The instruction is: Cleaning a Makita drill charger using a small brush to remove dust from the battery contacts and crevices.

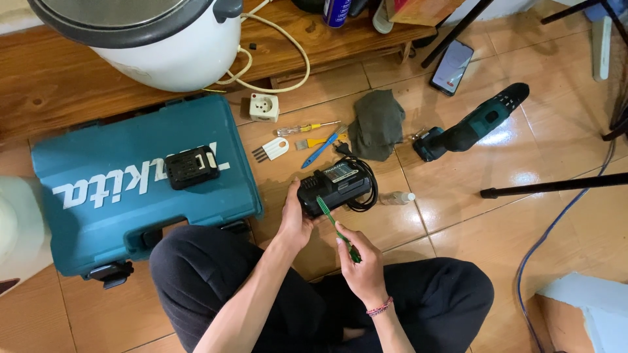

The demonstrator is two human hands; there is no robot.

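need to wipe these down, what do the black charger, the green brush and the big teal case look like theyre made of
Battery charger: looks like matte black moulded plastic, dull surface, hard edges. Green brush, in the right hand: probably a slim plastic handle; the bristles are too small to tell. Teal tool case: seemingly rigid textured plastic with black latches. The left hand steadies the charger.

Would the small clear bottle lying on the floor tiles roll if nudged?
Probably. The clear bottle lies on its side on glossy floor tiles, so its round body would likely roll. It looks small and light, and could slide easily too.

Glossy floor tiles point(471, 196), matt plastic charger point(333, 183)
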